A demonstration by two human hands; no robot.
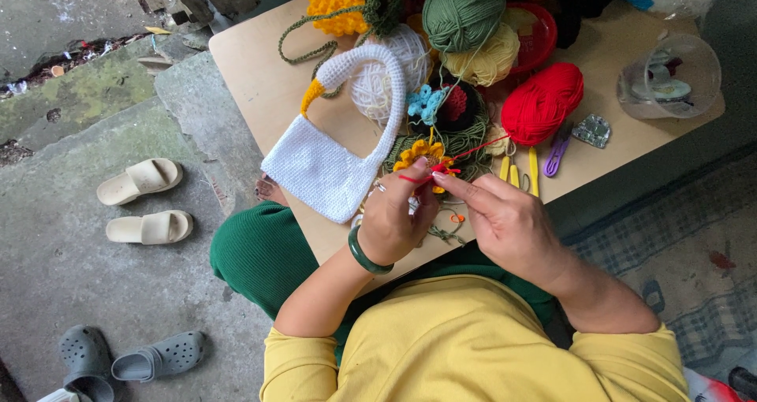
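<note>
Home doorstep craft spot: low table [260, 79] heaped with yarn balls [464, 12], sandals [142, 180] on concrete floor [63, 276].

We see desk [260, 87]: smooth matt wood-look board | bag [319, 169]: white knitted yarn, nubbly | red ball [542, 102]: fuzzy matt yarn | cup [694, 71]: clear glossy plastic | bangle [364, 256]: green, polished | floor [63, 268]: rough concrete | sandals [142, 205]: smooth matt foam or rubber

2 cream slides [142, 203], 2 grey clogs [126, 359], 1 white crocheted bag [322, 165], 1 red yarn ball [542, 102], 1 green yarn ball [463, 9].
</note>
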